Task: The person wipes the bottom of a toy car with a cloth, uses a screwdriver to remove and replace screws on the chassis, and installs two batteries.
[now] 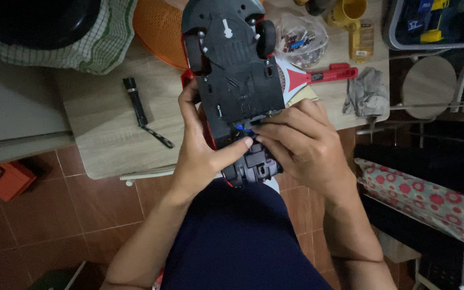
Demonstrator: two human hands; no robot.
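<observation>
You've got the toy car (234,80) flipped belly-up in the centre of the frame, its nose pointing to the top edge and its tail down over your lap. Your left hand (202,156) wraps the car's left flank, fingers curled round the red body edge, thumb laid across the rear of the underside, a firm, closed hold. Your right hand (302,142) comes in from the right, fingertips pinched together on a small blue part (241,129) at the seam where the black chassis plate ends; whether it is actually gripped or just pressed I can't tell. By the look of it, you're partway in: the rear block with the axle gear sits exposed below your thumbs, while the front plate lies flat and both front wheels are on, so most of the underside looks untouched. The chassis is matte black with moulded ribs and a pale keyhole-shaped tab near the nose; red bodywork peeks out along the left side. Around you on the table (103,139): a black torch (135,102) to the left, a red-handled tool (323,75) and a bag of small parts (302,37) at upper right, a grey rag (369,94) beyond.
</observation>
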